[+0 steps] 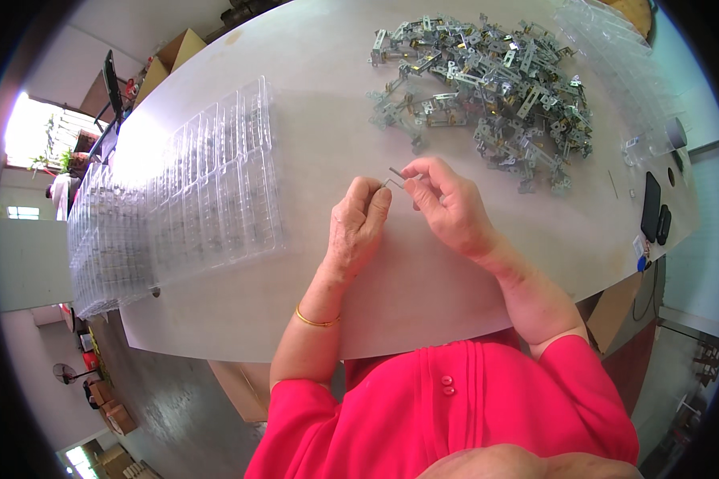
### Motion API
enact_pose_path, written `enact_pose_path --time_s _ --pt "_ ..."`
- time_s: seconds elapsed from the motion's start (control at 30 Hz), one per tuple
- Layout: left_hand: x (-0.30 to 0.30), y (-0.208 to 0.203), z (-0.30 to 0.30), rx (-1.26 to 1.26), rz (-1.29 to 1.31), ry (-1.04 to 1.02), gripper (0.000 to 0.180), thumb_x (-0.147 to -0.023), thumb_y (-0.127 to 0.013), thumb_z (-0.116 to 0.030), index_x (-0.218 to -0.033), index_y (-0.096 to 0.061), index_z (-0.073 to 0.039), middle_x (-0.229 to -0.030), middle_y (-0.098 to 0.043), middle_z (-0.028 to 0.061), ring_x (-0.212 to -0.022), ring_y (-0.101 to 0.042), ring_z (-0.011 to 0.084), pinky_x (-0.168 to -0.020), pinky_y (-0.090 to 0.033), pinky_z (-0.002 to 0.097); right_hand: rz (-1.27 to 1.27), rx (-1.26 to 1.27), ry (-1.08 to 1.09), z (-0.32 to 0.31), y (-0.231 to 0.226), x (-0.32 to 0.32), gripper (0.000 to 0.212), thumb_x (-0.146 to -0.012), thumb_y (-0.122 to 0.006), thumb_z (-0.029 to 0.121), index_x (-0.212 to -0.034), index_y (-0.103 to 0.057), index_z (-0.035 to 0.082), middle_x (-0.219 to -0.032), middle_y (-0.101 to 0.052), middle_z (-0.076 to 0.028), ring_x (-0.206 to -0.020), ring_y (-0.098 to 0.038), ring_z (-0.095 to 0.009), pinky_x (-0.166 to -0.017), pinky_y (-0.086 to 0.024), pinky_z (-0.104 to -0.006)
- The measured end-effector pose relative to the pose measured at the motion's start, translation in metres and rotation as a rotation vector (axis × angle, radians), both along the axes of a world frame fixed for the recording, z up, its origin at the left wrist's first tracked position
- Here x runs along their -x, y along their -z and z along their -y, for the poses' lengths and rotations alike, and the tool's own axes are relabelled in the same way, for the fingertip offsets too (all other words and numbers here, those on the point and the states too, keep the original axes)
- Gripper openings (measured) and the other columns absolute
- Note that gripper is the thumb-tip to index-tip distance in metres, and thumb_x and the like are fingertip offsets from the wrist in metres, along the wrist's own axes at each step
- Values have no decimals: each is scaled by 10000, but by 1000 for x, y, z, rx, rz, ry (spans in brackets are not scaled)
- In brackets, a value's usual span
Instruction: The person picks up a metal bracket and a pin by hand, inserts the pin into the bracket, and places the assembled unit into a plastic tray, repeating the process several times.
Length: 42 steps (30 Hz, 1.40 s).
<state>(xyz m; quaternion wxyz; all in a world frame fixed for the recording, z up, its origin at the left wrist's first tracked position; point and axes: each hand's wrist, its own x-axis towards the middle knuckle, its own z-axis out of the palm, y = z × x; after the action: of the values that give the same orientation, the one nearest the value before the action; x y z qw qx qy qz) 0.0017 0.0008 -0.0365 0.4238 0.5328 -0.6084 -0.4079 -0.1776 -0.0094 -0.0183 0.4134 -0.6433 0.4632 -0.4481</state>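
Observation:
Both my hands meet over the middle of the white table (311, 319). My left hand (358, 219) is closed, thumb against the bent forefinger, on one end of a small metal part (395, 184). Thin and silvery, this part spans the narrow gap between my hands. My right hand (451, 206) pinches its other end between thumb and fingers, and a short rod-like piece pokes out past the fingertips. The fingers hide most of the part, so its full shape cannot be made out. Beyond my hands lies a large heap of metal brackets (527, 100) with some brass-coloured bits.
Clear plastic trays (216, 176) with compartments lie at the left, beside a tall stack of filled trays (108, 239). More clear trays (615, 64) lie at the far right. Near the right edge are a clear plastic cup (655, 142), a black phone (651, 206) and keys (641, 254).

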Motion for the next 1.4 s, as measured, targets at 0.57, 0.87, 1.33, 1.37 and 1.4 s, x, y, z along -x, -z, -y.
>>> enact_pose_path --time_s 0.57,0.87,1.33,1.37,1.4 --pt "-10 -12 6 -367 -494 -6 205 -1027 -554 -226 -944 -607 -46 -687 -545 4 -558 -440 83 -508 -328 223 197 61 133 5 7 2 59 -983 -669 113 -997 -652 58 -717 -505 51 -626 -410 -32 -550 -367 -223" --pt "-15 -5 9 -410 -745 15 238 -1033 -539 -255 -970 -594 -32 -673 -532 17 -533 -428 86 -492 -310 227 62 -53 52 1 6 -3 87 -988 -662 132 -993 -642 47 -660 -485 43 -593 -378 -52 -522 -350 -257" --pt "-11 -3 4 -153 -382 54 205 -1040 -554 -230 -979 -615 -44 -704 -527 -17 -592 -418 57 -526 -322 215 -10 -25 53 0 4 -2 97 -990 -653 125 -1015 -633 33 -672 -574 -12 -587 -456 -88 -543 -407 -284" --pt "-10 -4 3 -154 -381 54 205 -1040 -554 -230 -979 -615 -44 -704 -527 -17 -592 -418 57 -526 -322 215 28 -68 29 0 4 -2 102 -1004 -625 120 -1046 -628 27 -695 -589 -17 -604 -479 -88 -560 -425 -278" --pt "-8 -8 2 -183 -356 60 199 -1030 -575 -226 -971 -614 -40 -712 -521 -23 -618 -422 55 -545 -336 218 64 -111 7 0 3 -2 114 -1018 -596 116 -1077 -623 22 -717 -604 -23 -621 -502 -87 -577 -442 -273"
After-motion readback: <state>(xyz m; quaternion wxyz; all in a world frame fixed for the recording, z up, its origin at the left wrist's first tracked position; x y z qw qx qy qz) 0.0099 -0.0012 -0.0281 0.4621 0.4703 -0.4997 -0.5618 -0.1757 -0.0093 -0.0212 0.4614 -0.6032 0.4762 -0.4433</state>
